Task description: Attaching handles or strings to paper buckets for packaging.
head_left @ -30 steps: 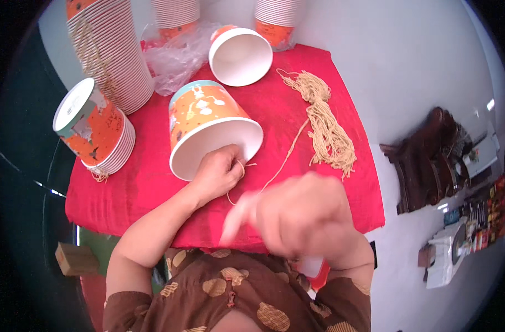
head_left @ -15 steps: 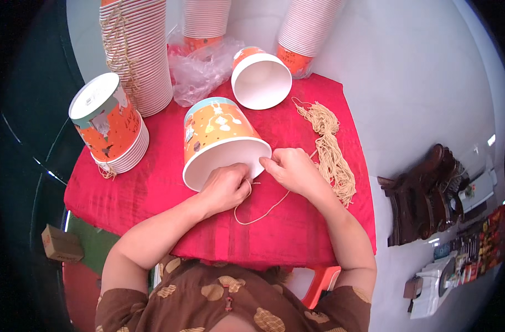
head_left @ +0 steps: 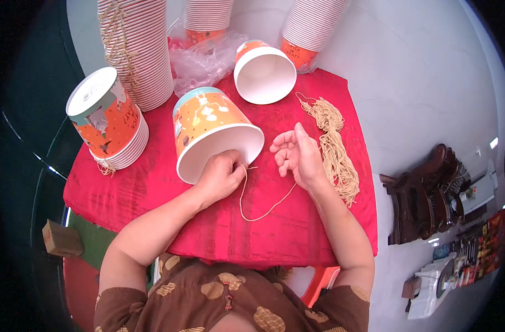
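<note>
A paper bucket, orange with a pale blue base band and white inside, lies tilted with its mouth toward me. My left hand reaches into the mouth at the lower rim, its fingers closed on a thin beige string; the fingertips are partly hidden. A short end of string sticks out beside the thumb. From there the string hangs in a loop over the cloth and passes behind my right wrist. My right hand is raised to the right of the bucket, apart from it, palm turned leftward, fingers loosely curled and spread.
A bundle of beige strings lies right on the red tablecloth. Another bucket lies behind. Upturned buckets stand left, near a tall stack draped with strings. Clear plastic bags and further stacks stand at the back.
My right hand has let go of the bucket's rim, turned palm-up and opened. The bucket and my left hand have shifted slightly left and away from me.
</note>
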`<act>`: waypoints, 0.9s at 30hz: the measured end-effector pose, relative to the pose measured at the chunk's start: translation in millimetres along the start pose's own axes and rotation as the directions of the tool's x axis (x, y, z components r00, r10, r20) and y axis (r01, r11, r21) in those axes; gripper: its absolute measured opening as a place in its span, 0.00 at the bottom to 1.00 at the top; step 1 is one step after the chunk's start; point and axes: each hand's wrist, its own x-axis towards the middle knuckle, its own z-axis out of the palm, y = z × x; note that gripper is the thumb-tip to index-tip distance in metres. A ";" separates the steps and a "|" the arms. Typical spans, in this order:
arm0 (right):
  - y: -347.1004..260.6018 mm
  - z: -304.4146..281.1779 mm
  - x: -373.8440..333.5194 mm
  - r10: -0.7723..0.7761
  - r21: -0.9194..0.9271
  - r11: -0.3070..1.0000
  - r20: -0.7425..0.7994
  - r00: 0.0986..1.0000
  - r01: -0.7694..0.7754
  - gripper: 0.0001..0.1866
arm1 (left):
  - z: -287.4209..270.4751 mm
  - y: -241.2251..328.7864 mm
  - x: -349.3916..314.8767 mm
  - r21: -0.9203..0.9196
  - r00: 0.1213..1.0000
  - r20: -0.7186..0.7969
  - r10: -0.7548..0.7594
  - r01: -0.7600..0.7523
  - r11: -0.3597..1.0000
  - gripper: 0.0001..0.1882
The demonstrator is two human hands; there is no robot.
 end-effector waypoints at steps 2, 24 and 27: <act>1.0 -3.1 -1.3 0.024 0.092 0.995 0.003 1.000 -0.025 0.33 | 0.0 0.7 0.8 0.007 1.000 0.005 -0.019 0.019 1.000 0.07; 47.3 8.4 -26.1 -0.542 -0.741 0.461 0.199 0.816 0.487 0.09 | -4.6 -2.0 4.4 -0.250 0.970 0.114 -0.213 0.235 0.939 0.08; 53.3 16.1 -27.4 -0.524 -0.798 0.388 0.219 0.823 0.460 0.10 | -5.1 -2.3 3.6 -0.231 0.969 0.115 -0.219 0.241 0.943 0.09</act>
